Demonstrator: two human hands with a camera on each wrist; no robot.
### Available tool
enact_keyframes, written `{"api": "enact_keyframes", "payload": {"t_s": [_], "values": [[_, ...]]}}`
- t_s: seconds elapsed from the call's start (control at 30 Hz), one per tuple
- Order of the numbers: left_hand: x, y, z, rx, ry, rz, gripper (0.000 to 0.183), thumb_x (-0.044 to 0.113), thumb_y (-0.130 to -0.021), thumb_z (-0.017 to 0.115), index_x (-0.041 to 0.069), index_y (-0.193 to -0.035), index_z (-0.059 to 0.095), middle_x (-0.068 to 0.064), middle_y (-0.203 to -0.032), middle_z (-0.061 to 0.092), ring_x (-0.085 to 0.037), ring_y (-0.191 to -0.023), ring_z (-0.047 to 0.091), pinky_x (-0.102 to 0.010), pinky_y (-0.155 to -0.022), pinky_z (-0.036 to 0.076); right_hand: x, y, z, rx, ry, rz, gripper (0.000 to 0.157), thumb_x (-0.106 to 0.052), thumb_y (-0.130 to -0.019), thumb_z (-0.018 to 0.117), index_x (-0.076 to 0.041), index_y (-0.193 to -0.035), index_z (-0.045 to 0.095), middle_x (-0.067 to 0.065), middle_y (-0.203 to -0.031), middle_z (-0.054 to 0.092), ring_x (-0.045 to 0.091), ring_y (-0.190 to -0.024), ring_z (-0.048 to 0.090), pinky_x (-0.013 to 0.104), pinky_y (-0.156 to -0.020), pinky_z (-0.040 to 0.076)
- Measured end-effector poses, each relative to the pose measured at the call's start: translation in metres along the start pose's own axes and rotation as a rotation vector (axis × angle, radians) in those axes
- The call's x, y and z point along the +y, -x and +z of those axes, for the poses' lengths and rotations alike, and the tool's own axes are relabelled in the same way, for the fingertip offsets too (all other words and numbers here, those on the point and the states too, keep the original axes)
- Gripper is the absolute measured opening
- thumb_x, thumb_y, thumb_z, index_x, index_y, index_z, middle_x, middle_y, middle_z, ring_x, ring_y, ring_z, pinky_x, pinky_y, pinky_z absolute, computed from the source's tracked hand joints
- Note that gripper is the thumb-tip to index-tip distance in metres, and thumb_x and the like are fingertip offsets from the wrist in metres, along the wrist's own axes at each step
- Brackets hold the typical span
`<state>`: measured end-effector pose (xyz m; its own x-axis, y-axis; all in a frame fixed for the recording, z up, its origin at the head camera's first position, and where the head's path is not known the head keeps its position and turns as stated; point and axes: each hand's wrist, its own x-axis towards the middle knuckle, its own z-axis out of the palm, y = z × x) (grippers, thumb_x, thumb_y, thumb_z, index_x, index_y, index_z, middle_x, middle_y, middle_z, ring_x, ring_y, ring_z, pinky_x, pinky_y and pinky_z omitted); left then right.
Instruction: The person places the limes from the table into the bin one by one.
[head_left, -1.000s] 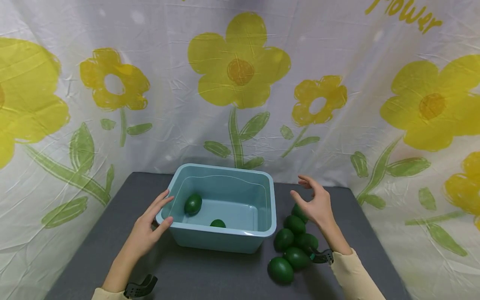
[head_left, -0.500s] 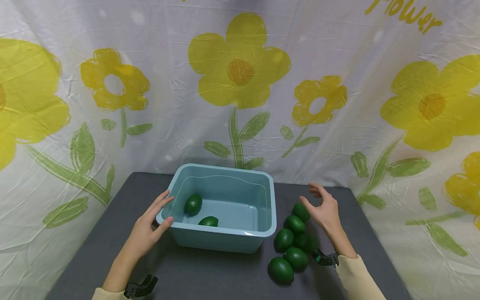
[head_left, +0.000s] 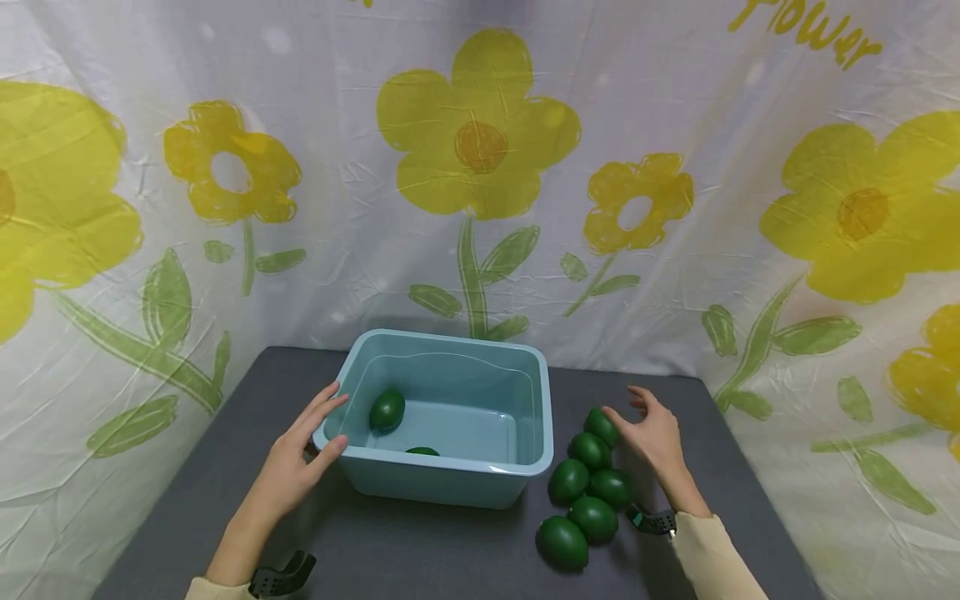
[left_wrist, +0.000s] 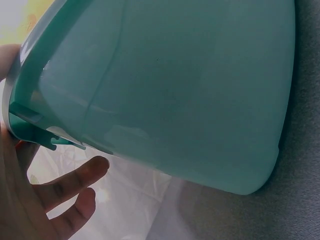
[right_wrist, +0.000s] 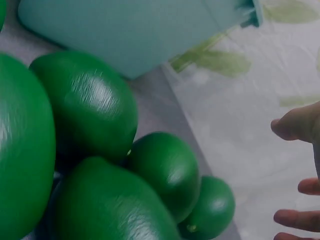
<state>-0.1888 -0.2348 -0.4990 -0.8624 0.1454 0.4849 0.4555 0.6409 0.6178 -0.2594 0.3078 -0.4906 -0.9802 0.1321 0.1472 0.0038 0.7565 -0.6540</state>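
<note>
A pale blue plastic bin (head_left: 442, 483) stands on the dark cloth. My left hand (head_left: 288, 462) rests at its left front corner, thumb over the front rim and fingers extended along the left side. In the left wrist view, two fingers (left_wrist: 75, 182) hang loose outside the wall. My right hand (head_left: 656, 433), thumb and fingers spread, hovers by the farthest green lime (head_left: 602, 423), its thumb overlapping that lime in the head view. Several more limes (head_left: 567, 481) lie in a cluster toward the front. Inside the bin are a lime (head_left: 387, 411) at the left and another (head_left: 422, 451) mostly hidden behind the front wall.
Dark grey cloth (head_left: 420, 550) covers the table. A white curtain (head_left: 337, 267) printed with yellow flowers hangs around its back and sides. Each wrist wears a black strap (head_left: 281, 575).
My right hand has moved away from the bin, rightward and down toward the farthest lime. The front lime in the bin has shifted left and now shows less. The left hand stays put.
</note>
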Motion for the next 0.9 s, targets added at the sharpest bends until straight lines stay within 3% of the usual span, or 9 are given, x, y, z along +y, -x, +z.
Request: {"api": "enact_keyframes", "payload": {"t_s": [0.27,0.9], "values": [[0.002,0.001,0.0,-0.003,0.002,-0.004,0.061,0.015,-0.1,0.071,0.019,-0.158,0.052,-0.005,-0.171,0.037,-0.006,-0.111,0.054,-0.028,-0.069,0.05,0.015,-0.005,0.014,-0.052,0.072,0.064,0.086,-0.054,-0.098,0.07,-0.001,-0.159,0.042,0.035,-0.147,0.055,0.055,-0.129,0.055,0.066,-0.101,0.047],[0.002,0.0,0.0,0.007,-0.007,-0.013,0.061,0.017,-0.1,0.071,0.022,-0.158,0.052,-0.005,-0.17,0.038,-0.006,-0.112,0.053,-0.028,-0.068,0.05,0.025,-0.007,0.036,-0.06,0.072,0.045,0.08,-0.05,-0.097,0.074,0.001,-0.153,0.049,0.034,-0.133,0.065,0.05,-0.114,0.065,0.064,-0.095,0.051]]}}
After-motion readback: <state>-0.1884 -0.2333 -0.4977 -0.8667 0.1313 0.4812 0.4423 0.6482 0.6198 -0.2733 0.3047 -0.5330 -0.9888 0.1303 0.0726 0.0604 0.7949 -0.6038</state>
